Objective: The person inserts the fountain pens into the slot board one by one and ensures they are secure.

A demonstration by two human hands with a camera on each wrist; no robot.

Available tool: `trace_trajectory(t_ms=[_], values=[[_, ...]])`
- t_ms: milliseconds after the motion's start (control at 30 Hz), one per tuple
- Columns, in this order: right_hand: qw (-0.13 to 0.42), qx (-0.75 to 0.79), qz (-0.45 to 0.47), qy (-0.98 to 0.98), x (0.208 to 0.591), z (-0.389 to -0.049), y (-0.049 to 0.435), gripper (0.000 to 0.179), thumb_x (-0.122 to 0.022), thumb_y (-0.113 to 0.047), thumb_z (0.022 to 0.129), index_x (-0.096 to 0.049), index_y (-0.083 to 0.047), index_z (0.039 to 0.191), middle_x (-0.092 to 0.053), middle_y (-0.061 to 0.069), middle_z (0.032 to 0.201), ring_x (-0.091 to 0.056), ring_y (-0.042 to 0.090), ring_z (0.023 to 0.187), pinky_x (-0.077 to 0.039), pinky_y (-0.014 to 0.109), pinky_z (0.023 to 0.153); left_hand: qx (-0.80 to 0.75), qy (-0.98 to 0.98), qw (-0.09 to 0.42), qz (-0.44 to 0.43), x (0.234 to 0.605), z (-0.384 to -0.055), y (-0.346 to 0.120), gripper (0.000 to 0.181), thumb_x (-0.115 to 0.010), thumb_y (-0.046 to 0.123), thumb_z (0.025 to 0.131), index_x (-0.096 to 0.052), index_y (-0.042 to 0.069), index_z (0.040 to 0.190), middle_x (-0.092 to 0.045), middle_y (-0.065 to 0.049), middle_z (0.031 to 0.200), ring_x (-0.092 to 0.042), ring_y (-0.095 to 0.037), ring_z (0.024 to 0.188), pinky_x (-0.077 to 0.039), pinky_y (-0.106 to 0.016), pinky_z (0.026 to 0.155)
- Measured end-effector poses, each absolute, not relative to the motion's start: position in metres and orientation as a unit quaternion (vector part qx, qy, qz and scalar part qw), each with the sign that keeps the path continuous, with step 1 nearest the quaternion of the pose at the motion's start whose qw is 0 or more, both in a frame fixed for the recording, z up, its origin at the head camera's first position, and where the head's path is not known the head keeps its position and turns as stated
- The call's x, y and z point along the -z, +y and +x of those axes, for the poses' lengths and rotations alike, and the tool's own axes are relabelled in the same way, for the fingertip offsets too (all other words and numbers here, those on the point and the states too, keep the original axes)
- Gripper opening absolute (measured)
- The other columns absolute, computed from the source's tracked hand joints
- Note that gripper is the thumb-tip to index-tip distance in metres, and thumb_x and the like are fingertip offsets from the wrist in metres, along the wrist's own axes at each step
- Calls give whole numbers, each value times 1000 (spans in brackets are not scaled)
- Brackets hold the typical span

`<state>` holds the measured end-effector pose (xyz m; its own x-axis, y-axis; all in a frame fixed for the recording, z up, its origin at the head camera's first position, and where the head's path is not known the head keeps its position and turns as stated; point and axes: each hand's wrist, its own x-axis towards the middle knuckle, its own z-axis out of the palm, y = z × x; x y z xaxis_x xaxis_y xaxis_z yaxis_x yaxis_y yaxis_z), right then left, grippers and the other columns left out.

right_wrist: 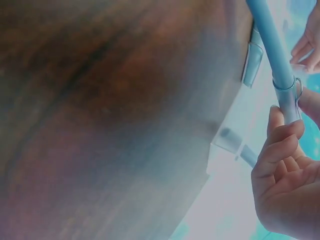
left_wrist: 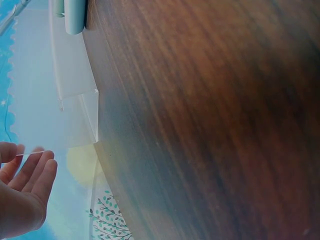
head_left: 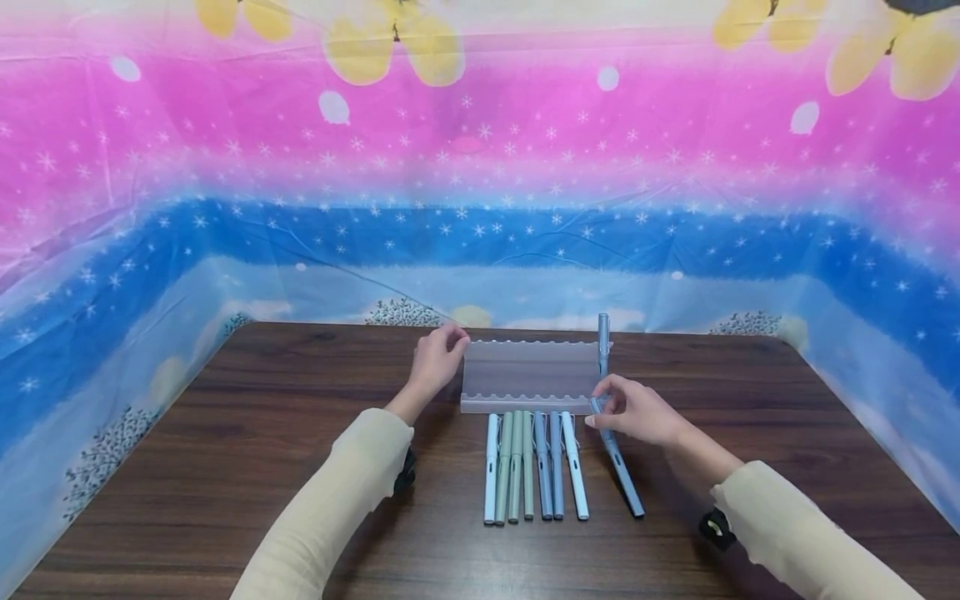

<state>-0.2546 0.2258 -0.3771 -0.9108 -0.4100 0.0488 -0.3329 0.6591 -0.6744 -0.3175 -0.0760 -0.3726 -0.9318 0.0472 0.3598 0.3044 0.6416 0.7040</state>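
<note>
At the left end of a clear, scallop-edged plastic rack (head_left: pixel 536 372), the left hand (head_left: pixel 435 367) pinches the rack's upper corner, thumb and fingers closed on its thin edge. The rack stands on a dark-brown, wood-grained tabletop (head_left: pixel 202 492), back panel raised, lower notched lip toward the person. Just in front of it, left to right, lies a row of capped pens, near ends toward the person: one pale-blue pen (head_left: pixel 491 479), three sage-green pens (head_left: pixel 515 467), two slate-blue pens (head_left: pixel 543 471), then a second pale-blue pen (head_left: pixel 575 467), slightly slanted. At the rack's right end, a glossy grey-blue pen (head_left: pixel 603 333) is set upright against the back panel; its lower part is hidden behind the right hand (head_left: pixel 637 408). That hand holds a matte grey-blue pen (head_left: pixel 624 477) by its cap, thumb and fingers drawn narrow around it, clip visible in the right wrist view. Key relation, as judged: the held pen's long axis runs obliquely, cap end up-left at the rack's right end, barrel trailing down-right toward the person, out of line with the upright one. Right hand is the nearer to that end. Cannot tell whether the barrel's tip touches the tabletop.
</note>
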Motion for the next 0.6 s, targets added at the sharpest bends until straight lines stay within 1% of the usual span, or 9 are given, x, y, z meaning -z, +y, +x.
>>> trace_trajectory(t_ms=[200, 367, 600], values=[[26, 374, -201, 905, 372, -258, 225, 36, -67, -26, 78, -49, -8, 103, -55, 2, 70, -48, 19, 56, -39, 33, 53, 410, -893, 157, -96, 372, -318, -76, 12, -53, 16, 88, -61, 7, 92, -62, -7, 96, -55, -23, 91, -36, -40, 84], [4, 397, -187, 899, 369, -262, 224, 36, -67, -26, 78, -49, -9, 104, -55, 4, 75, -50, 20, 60, -41, 35, 55, 410, -893, 156, -97, 372, -318, -76, 13, -53, 17, 88, -61, 7, 92, -62, -7, 96, -55, -23, 90, -36, -40, 83], [-15, 419, -182, 890, 364, -270, 224, 37, -68, -26, 78, -49, -7, 104, -57, 6, 74, -55, 29, 61, -45, 38, 54, 410, -894, 155, -97, 372, -318, -76, 12, -54, 16, 88, -61, 7, 91, -62, -7, 95, -55, -23, 90, -36, -40, 83]])
